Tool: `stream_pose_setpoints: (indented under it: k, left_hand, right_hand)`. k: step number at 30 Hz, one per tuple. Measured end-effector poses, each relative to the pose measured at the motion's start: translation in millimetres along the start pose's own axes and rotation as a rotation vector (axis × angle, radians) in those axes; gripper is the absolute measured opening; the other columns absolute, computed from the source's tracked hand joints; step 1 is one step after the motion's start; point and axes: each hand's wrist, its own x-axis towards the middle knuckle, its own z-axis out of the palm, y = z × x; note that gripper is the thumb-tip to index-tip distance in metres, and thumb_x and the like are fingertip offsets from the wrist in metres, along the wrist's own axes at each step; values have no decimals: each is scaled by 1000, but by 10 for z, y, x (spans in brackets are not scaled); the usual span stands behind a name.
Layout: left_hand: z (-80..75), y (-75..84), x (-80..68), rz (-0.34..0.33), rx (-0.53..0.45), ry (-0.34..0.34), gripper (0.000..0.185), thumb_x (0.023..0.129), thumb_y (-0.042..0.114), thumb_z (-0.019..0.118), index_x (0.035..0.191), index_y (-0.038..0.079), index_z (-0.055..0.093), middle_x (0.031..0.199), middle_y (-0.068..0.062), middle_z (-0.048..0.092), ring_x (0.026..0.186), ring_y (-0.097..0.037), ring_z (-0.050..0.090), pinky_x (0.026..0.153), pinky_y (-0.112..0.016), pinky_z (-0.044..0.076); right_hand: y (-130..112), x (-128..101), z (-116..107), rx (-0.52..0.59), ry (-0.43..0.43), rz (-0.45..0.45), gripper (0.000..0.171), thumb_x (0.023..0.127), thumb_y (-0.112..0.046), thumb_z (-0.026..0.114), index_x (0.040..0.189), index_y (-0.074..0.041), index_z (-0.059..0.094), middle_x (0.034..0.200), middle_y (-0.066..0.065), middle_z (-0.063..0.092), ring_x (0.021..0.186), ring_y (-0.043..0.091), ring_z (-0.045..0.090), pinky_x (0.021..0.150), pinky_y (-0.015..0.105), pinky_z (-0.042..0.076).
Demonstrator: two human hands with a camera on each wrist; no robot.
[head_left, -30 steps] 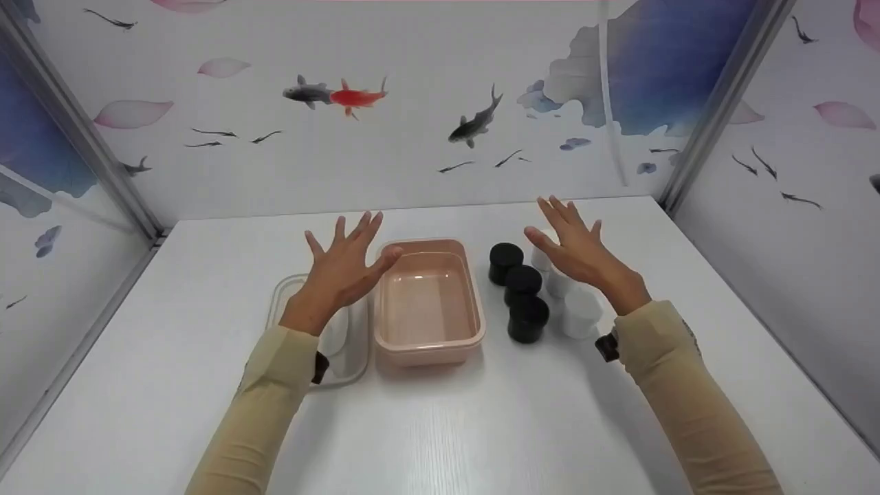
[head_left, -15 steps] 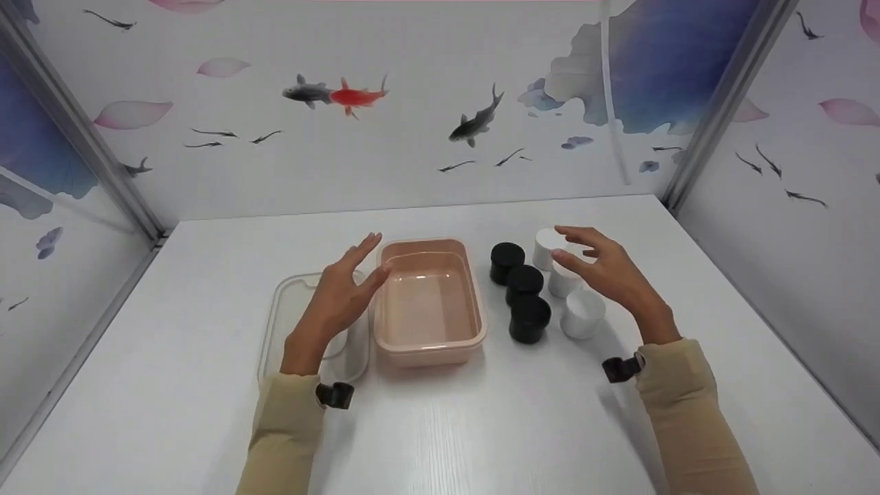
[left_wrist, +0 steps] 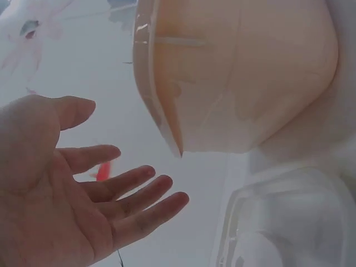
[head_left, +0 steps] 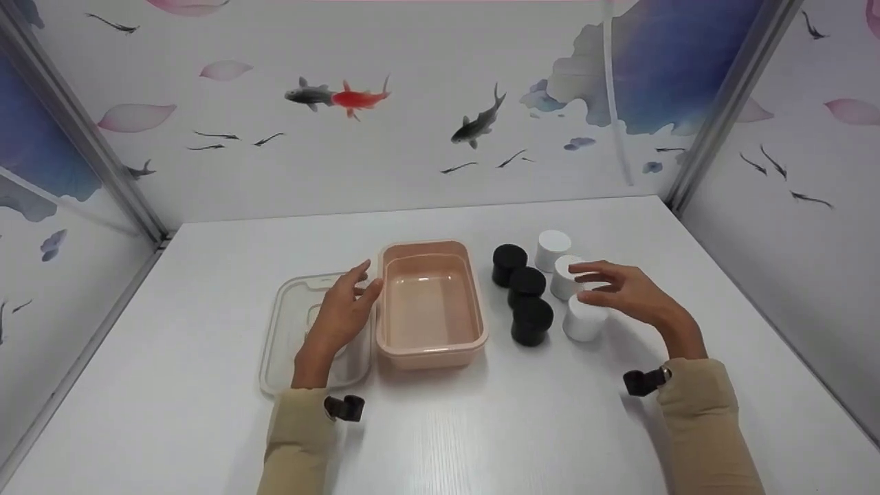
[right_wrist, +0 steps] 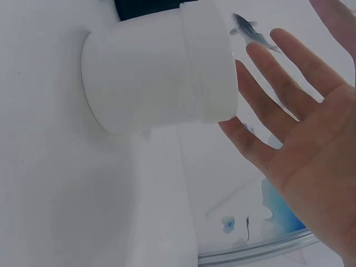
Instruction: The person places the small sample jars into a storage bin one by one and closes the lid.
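Above a translucent lid (head_left: 278, 357) hovers my left hand (head_left: 338, 316), palm turned toward a pink plastic box (head_left: 433, 357). Its fingers are spread and relaxed in the left wrist view, holding nothing. The box stands uncovered, with nothing inside. Over the white jars, my right hand (head_left: 636, 295) has loosely bent fingers and an unfilled grasp. The nearest white jar (head_left: 584, 323) lies just under its thumb; in the right wrist view the fingertips overlap the lid end of a white jar (right_wrist: 150, 72). Two more, a middle white jar (head_left: 564, 282) and a far white jar (head_left: 553, 247), stand behind.
Three black jars form a row between box and white jars: a far black jar (head_left: 509, 265), a middle black jar (head_left: 526, 285) and a near black jar (head_left: 531, 322). The white table (head_left: 440, 440) is enclosed by printed panels (head_left: 412, 172) behind and at both sides.
Both hands have come back toward the body and lower, their spread fingers now relaxed. The right hand has also shifted right, uncovering the far white jar. Box, lid and jars stay in place.
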Motion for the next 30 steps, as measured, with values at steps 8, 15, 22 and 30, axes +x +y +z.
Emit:
stream_pose_setpoints:
  k: [8,15,22,30]
  left_hand:
    - [45,-16,51,-93,-161,-30,55,106,33,49,155,11,35,145,-20,51,122,-32,64,88,-37,62]
    - [65,-14,46,-154,-222,-38,59,104,27,54,156,8,31,143,-21,53,110,-30,68,78,-33,64]
    - [109,-48,66,-215,-223,-55,53,102,18,54,152,8,40,134,-19,59,102,-26,70,74,-28,64]
    - [102,-58,78,-233,-236,-73,50,101,15,56,149,8,45,133,-19,59,103,-25,69,71,-28,64]
  right_hand:
    - [50,-55,-52,-14,-94,31,59,92,-25,73,146,-14,52,149,16,52,137,40,51,97,11,45]
    - [105,-117,-100,-89,-140,82,65,88,-28,77,147,-16,51,153,10,49,137,37,50,105,24,45]
    - [152,-137,-66,-113,-224,115,80,85,-28,80,153,-13,41,156,17,41,134,38,51,108,46,42]
    - [155,-120,-55,-103,-218,135,70,84,-24,80,144,-11,48,141,15,52,122,28,56,101,35,44]
